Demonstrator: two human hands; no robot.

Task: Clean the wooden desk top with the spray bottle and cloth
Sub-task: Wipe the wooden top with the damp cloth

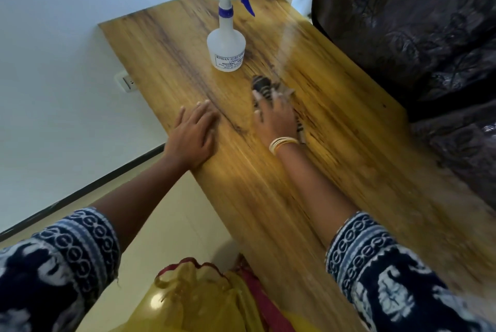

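We are wiping: our right hand presses the dark striped cloth flat on the wooden table, fingers spread over it rather than curled, though blur hides the details. The cloth lies directly under the grip and pokes out past the fingertips on the far side, its long axis running near to far. Our left hand rests open and flat at the table's left edge, steadying us. The spray bottle stands upright just beyond the cloth, closer to our right hand.
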